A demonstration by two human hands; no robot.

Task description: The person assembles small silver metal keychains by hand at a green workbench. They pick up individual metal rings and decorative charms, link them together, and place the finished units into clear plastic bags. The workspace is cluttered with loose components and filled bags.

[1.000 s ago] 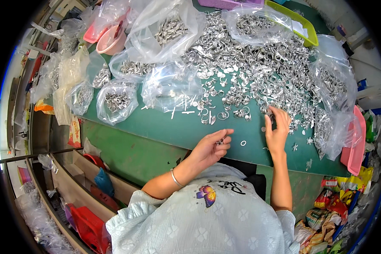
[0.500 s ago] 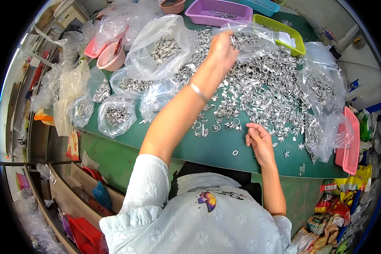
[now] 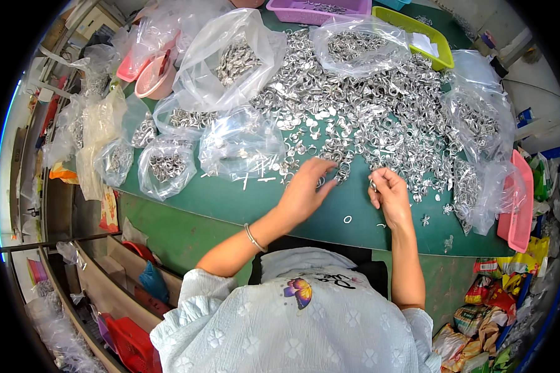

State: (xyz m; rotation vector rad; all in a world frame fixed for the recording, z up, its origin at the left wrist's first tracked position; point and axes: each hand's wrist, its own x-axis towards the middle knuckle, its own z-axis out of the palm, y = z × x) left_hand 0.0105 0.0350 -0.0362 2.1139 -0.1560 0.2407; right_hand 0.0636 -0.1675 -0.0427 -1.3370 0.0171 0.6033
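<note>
While a person in a pale blue floral top leans over a green table, both bare hands work at the near edge of a broad heap of silver-coloured metal rings. The left hand, with a bangle on its wrist, reaches to the heap's near fringe; its thumb and fingers stand apart, with silver pieces showing between them, though whether it grips any I cannot tell. The right hand, just to its right, has thumb and fingertips closed on a small silver piece, too small to make out in detail. Nearer the person, a thin oval ring lies alone between the hands, and a flower-shaped piece lies right of the right hand. Clear plastic bags of metal parts flank the heap. Beyond it are a purple tray and a lime-green tray; a pink basket sits at the table's right end.
</note>
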